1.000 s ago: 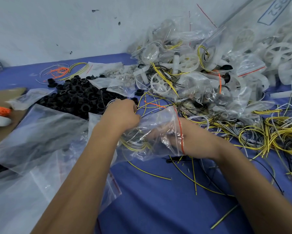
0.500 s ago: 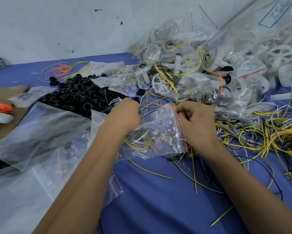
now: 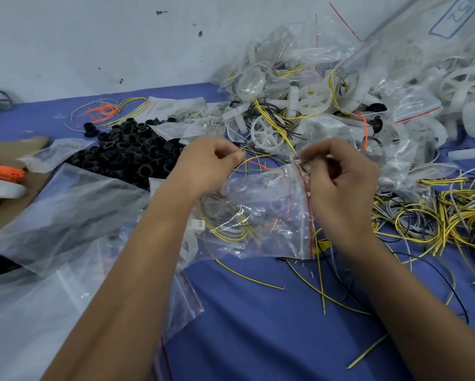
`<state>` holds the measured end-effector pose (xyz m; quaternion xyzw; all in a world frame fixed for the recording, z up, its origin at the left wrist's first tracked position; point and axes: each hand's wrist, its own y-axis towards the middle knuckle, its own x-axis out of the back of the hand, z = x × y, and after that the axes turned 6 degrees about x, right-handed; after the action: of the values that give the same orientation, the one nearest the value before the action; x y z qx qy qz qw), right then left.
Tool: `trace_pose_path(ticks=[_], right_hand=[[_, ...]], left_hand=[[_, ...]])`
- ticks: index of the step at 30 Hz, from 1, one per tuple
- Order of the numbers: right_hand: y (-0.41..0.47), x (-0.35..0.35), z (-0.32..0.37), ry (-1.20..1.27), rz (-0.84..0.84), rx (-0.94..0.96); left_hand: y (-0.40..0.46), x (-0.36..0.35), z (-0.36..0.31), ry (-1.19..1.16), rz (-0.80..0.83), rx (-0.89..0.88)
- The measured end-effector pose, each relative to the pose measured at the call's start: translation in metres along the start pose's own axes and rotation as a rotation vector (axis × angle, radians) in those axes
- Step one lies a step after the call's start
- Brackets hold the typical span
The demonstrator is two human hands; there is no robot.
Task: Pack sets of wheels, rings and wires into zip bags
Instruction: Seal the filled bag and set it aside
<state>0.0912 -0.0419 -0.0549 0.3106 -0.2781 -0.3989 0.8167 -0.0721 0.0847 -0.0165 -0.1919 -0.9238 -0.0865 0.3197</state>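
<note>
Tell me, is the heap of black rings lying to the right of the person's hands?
No, the black rings are heaped to the left of both hands, beyond the left hand.

Zip bag (image 3: 269, 213) between hands; rings (image 3: 126, 155) left, wires (image 3: 451, 213) right.

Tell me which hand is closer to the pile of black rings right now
Left. The left hand hovers just right of the black rings, nearly at the pile's edge. The right hand is farther right, at the red zip edge of the zip bag.
</note>
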Motion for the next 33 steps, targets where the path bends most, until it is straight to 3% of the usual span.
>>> trace_pose_path(ticks=[2,4,9,13,16,20,24,27,31,33], right_hand=[[0.002,0.001,0.001,0.004,0.035,0.003],[0.002,0.000,0.001,-0.024,0.122,0.016],[0.000,-0.001,-0.003,-0.130,0.176,-0.020],[0.001,0.000,-0.006,-0.108,0.161,-0.095],[-0.001,-0.002,-0.007,-0.129,0.185,-0.078],[-0.002,-0.004,-0.008,-0.130,0.202,-0.073],[-0.002,-0.004,-0.010,-0.138,0.202,-0.054],[-0.001,-0.002,-0.010,-0.129,0.203,-0.028],[0.003,0.000,-0.005,-0.054,0.329,0.083],[0.004,0.001,-0.004,0.009,0.351,0.094]], left_hand=[[-0.004,-0.003,-0.010,-0.198,0.027,-0.003],[-0.008,-0.011,-0.017,-0.197,0.047,-0.029],[-0.009,-0.025,-0.016,0.017,0.051,0.012],[-0.003,-0.018,0.001,0.363,0.074,-0.024],[0.001,-0.027,0.010,0.617,0.258,-0.117],[-0.005,-0.044,0.010,0.748,0.223,-0.300],[-0.013,-0.050,-0.005,0.692,0.015,-0.268],[-0.014,-0.045,-0.020,0.568,0.007,-0.210],[-0.022,-0.042,-0.031,-0.162,0.011,-0.158],[-0.025,-0.043,-0.033,-0.353,0.086,-0.091]])
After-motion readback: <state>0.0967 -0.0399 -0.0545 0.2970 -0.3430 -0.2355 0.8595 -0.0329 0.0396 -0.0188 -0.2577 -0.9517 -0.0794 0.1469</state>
